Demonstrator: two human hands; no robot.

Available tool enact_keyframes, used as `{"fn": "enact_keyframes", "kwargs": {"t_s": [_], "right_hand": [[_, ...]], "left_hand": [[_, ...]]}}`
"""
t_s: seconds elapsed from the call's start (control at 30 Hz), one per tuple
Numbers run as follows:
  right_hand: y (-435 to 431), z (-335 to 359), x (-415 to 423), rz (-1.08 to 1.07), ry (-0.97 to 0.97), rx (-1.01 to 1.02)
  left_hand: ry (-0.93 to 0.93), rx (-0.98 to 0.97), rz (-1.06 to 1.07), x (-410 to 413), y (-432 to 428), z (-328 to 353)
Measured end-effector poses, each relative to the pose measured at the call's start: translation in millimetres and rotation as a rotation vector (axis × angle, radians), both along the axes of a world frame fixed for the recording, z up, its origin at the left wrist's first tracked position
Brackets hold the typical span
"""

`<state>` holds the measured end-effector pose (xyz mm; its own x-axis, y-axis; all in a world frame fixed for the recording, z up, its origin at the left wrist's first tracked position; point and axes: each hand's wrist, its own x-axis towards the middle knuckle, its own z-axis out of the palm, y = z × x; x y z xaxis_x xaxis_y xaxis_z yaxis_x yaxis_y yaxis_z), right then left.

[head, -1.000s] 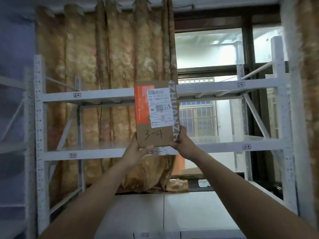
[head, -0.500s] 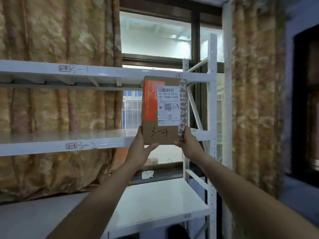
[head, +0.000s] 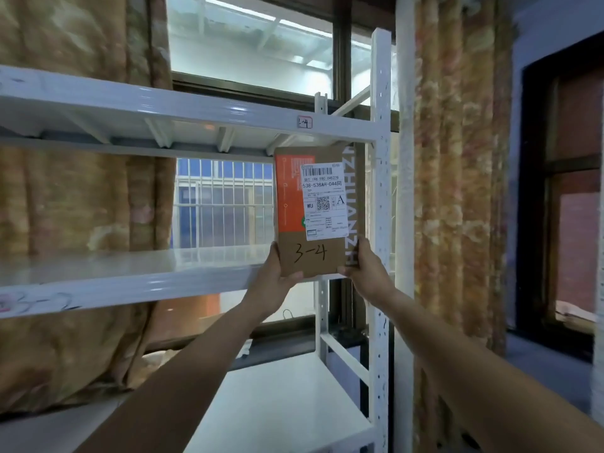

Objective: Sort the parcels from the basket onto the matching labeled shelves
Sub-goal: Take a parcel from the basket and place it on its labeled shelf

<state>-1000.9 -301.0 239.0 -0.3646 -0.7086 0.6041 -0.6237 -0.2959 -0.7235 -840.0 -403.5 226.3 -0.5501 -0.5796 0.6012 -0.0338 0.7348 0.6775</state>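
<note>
Both bare forearms reach up and forward from the lower corners of the view, converging toward the centre. The left hand [head: 276,279] closes its grip on the lower left corner of an upright parcel [head: 315,210]: the thumb lies across the front face along the bottom edge, and the fingers are hidden behind. The right hand [head: 367,268] closes its grip on the lower right corner, with the thumb pressed along the right edge above the grip and the remaining fingers wrapped out of sight behind. Both wrists are nearly straight, in line with the forearms. The two hands sit level, well apart across the bottom edge between them.
</note>
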Motion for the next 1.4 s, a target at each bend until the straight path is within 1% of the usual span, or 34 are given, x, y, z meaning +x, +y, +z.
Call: {"fn": "enact_keyframes", "kwargs": {"t_s": [0.07,0.2,0.4,0.57,0.7,0.77,0.87,0.93,1.03,1.13,1.27,1.4], "right_hand": [[-24,12,-16,-0.007,0.007,-0.006],[-66,31,-49,-0.033,0.022,-0.032],[-105,26,-93,-0.079,0.095,0.054],[-121,16,-120,-0.08,0.112,0.053],[-130,3,-138,-0.058,0.021,-0.01],[-132,-2,-145,-0.057,0.012,-0.005],[-134,-10,-157,-0.034,-0.004,0.012],[-136,-13,-166,-0.031,-0.014,0.007],[-137,-12,-176,-0.075,-0.011,0.013],[-136,-13,-184,-0.102,-0.016,0.006],[-138,-11,-184,-0.179,-0.032,0.003],[-142,-10,-172,-0.294,-0.041,-0.059]], "left_hand": [[-0.026,-0.009,-0.03,-15,-25,14],[-0.037,-0.086,0.008,-47,-67,36],[-0.091,-0.054,0.117,-88,-102,23],[-0.12,-0.02,0.195,-120,-109,15],[-0.147,-0.014,0.262,-143,-110,11],[-0.173,-0.015,0.286,-152,-109,11],[-0.238,-0.014,0.329,-163,-110,8],[-0.316,-0.058,0.406,-172,-113,7],[-0.443,-0.122,0.505,-182,-116,8],[-0.537,-0.126,0.536,-193,-117,11],[-0.558,-0.103,0.58,-200,-118,13],[-0.508,-0.143,0.594,-199,-119,6]]}}
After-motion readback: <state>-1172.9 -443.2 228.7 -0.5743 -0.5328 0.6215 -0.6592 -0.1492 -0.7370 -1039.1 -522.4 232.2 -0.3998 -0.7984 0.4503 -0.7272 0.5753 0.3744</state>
